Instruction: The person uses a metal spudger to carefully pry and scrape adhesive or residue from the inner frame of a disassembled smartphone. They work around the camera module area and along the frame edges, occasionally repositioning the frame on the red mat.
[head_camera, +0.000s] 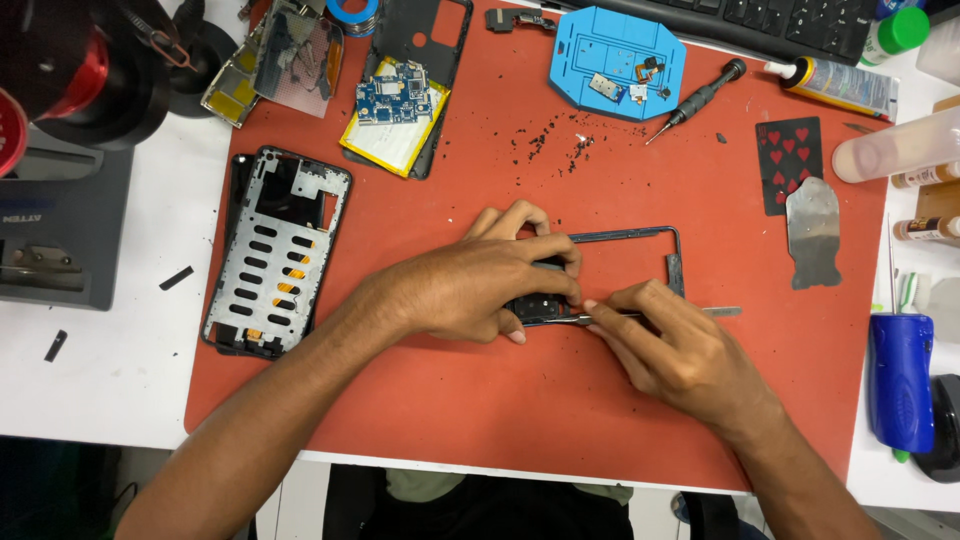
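A thin dark phone frame (676, 262) lies in the middle of the red work mat (500, 400). My left hand (475, 285) presses down on the frame's left part, fingers curled over its edge. My right hand (675, 350) grips a slim metal tool (722, 312) whose tip meets the frame just under my left fingers. The frame's left end is hidden beneath my left hand.
A phone mid-chassis (275, 250) lies at the mat's left edge. A phone with a blue circuit board (400, 100) sits at the top, a blue parts tray (615, 60) and a screwdriver (695, 100) beside it. A playing card (788, 160), a metal pry sheet (812, 230) and a blue bottle (900, 380) lie right.
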